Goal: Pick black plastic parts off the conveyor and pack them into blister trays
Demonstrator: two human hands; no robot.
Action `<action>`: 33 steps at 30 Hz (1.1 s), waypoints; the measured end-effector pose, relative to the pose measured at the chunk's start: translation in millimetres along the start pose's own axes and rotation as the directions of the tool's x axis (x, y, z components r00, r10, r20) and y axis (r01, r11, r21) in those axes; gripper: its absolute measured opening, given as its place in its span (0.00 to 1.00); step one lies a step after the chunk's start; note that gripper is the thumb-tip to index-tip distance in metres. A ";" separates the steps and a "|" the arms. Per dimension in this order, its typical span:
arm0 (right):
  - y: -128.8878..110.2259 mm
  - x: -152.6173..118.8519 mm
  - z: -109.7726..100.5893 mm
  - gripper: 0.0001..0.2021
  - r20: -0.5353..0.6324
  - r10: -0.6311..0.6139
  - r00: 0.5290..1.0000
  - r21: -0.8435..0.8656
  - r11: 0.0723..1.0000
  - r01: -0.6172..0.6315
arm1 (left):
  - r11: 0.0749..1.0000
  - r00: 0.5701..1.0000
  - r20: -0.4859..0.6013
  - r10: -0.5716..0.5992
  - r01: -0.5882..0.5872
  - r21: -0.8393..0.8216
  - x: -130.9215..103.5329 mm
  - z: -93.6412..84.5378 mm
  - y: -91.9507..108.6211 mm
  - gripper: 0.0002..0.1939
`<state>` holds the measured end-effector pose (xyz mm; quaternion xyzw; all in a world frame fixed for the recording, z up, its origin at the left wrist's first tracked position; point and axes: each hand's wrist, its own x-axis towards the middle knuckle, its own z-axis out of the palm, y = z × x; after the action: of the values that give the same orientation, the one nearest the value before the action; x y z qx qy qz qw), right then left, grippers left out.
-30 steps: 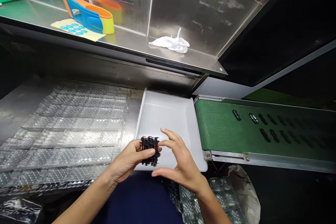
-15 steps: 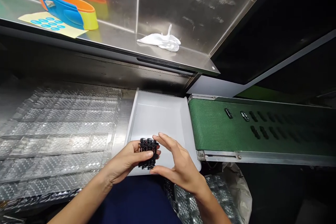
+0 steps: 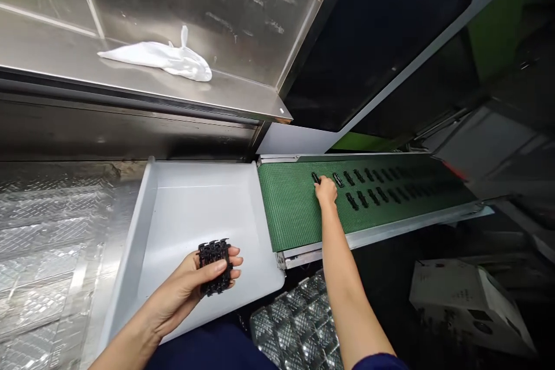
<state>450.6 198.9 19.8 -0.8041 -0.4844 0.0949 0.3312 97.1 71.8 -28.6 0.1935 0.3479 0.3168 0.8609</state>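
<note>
My left hand (image 3: 197, 277) is closed round a bundle of small black plastic parts (image 3: 215, 266), held over the front of the white tray (image 3: 191, 202). Thumb in front, fingers behind, it keeps the parts side by side. My right hand (image 3: 326, 191) reaches out over the green conveyor belt (image 3: 290, 202), its fingers pinched on the nearest small black part (image 3: 316, 177). Part of that piece is hidden by the fingers. Beyond it, two rows of similar black parts (image 3: 364, 199) lie spaced along the belt.
Clear plastic blister trays (image 3: 39, 254) lie at left, and more blister trays (image 3: 299, 324) sit low below the belt's near end. A white glove or cloth (image 3: 165, 60) rests on the metal shelf (image 3: 243, 101). A white carton (image 3: 468, 300) stands at lower right.
My right hand has left the bundle and stretched right to a part on the belt. The left hand still holds the bundle. The view has turned to the right.
</note>
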 end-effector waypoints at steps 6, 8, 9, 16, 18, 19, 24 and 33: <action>-22.9 -64.8 17.7 0.18 0.167 -0.136 0.976 0.236 0.967 0.095 | 0.984 0.985 -0.068 0.156 -0.160 -0.073 -3.3 -1.2 0.6 0.16; -46.0 -121.7 31.1 0.22 0.315 -0.258 0.913 0.390 0.913 0.123 | 0.974 0.974 -0.090 0.207 -0.214 -0.078 -8.8 -3.9 1.6 0.16; -57.8 -151.2 36.1 0.21 0.429 -0.368 0.825 0.541 0.836 0.091 | 0.969 0.968 -0.097 0.231 -0.238 -0.072 -13.2 -6.0 2.3 0.16; -114.6 -260.9 41.0 0.12 0.415 -0.736 0.534 0.597 0.664 0.451 | 0.956 0.935 -0.211 0.284 -0.294 -0.017 -67.1 -29.0 9.8 0.18; -123.2 -265.5 40.5 0.14 0.386 -0.815 0.432 0.547 0.579 0.604 | 0.962 0.942 -0.211 0.262 -0.271 -0.017 -82.4 -36.1 10.4 0.18; -126.7 -267.7 41.2 0.15 0.378 -0.839 0.391 0.535 0.543 0.647 | 0.966 0.948 -0.199 0.249 -0.259 -0.025 -88.7 -39.3 9.9 0.18; -138.6 -288.3 53.8 0.13 0.329 -0.807 0.491 0.596 0.581 0.554 | 0.971 0.968 -0.161 0.192 -0.211 -0.111 -106.2 -50.5 3.6 0.18; -137.7 -299.5 73.7 0.25 0.364 -0.797 0.482 0.666 0.585 0.464 | 0.914 0.954 -0.282 0.103 -0.203 -0.352 -100.6 -58.7 -4.9 0.05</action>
<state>163.6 22.1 -0.8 -0.3637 -0.7944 0.3418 0.3463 0.8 6.5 -23.4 0.0084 0.3729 0.4671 0.8016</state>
